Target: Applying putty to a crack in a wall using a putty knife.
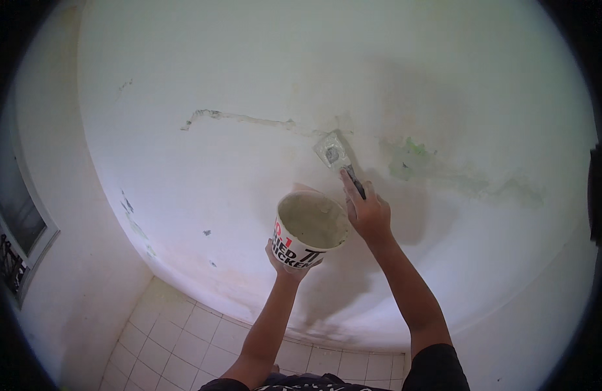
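My left hand (pixel 290 267) grips a white paper bucket (pixel 294 253) with red and black print from below and the side. Greyish filler paste (pixel 307 218) coats the inside of this bucket. Above and to its right, my right hand (pixel 369 212) is closed round the dark handle of a putty knife (pixel 333 153). Its blade, smeared with paste, lies at the wall (pixel 249 58) by the right end of a long crack (pixel 249 119); whether the edge touches the wall I cannot tell.
Right of the blade is a patch of peeled paint with green showing (pixel 415 148). Small chips (pixel 207 232) mark the wall lower left. A window (pixel 24 215) sits in the left side wall. Pale floor tiles (pixel 177 332) run along the wall's foot. A dark object (pixel 597 195) stands at the right rim.
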Demonstrator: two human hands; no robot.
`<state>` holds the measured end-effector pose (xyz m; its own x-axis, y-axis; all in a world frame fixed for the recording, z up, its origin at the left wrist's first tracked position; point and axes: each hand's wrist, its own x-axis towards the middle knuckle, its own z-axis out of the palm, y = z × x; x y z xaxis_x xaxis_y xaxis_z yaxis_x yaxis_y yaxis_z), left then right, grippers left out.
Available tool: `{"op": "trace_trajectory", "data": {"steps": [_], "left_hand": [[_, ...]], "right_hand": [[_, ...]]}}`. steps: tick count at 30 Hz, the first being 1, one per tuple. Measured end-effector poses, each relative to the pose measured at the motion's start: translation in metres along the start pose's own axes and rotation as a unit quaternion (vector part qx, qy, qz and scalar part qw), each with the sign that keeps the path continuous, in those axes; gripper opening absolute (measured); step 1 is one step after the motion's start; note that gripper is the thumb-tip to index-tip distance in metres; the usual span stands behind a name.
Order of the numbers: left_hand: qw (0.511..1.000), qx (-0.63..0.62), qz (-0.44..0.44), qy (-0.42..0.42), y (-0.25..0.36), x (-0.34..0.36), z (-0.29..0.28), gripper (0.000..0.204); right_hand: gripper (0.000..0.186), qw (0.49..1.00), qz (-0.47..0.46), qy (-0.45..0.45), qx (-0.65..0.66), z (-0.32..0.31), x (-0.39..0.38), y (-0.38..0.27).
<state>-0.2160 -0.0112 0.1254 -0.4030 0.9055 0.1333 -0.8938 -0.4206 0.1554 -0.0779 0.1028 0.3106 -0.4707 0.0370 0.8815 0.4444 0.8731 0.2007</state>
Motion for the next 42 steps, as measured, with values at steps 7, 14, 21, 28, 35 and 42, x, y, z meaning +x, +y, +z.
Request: {"op": "trace_trajectory", "data": {"steps": [7,14,21,28,35,42], "left_hand": [[1.000,-0.005,0.009,-0.007,-0.005,-0.002,0.005,0.089],[0.995,-0.039,-0.023,-0.088,0.004,-0.001,-0.003,0.089],[1.000,0.014,0.009,-0.005,0.002,-0.004,0.004,0.090],[1.000,0.016,0.008,0.025,0.001,-0.005,0.010,0.089],[1.000,0.013,0.002,0.009,0.005,-0.006,0.012,0.085],[0.999,0.020,-0.003,-0.046,0.004,-0.003,0.008,0.085]], "right_hand": [[0.065,0.980,-0.038,0.002,-0.196,0.033,0.007,0.010],[0.066,0.982,0.011,-0.057,-0.181,0.008,-0.025,-0.003],[0.065,0.996,0.000,0.005,-0.091,0.005,0.016,-0.019],[0.061,0.989,0.033,-0.015,-0.143,0.021,-0.003,-0.005],[0.062,0.999,0.019,-0.011,-0.037,-0.012,-0.016,-0.005],[0.068,0.988,0.027,0.004,-0.149,0.018,0.013,0.017]]}}
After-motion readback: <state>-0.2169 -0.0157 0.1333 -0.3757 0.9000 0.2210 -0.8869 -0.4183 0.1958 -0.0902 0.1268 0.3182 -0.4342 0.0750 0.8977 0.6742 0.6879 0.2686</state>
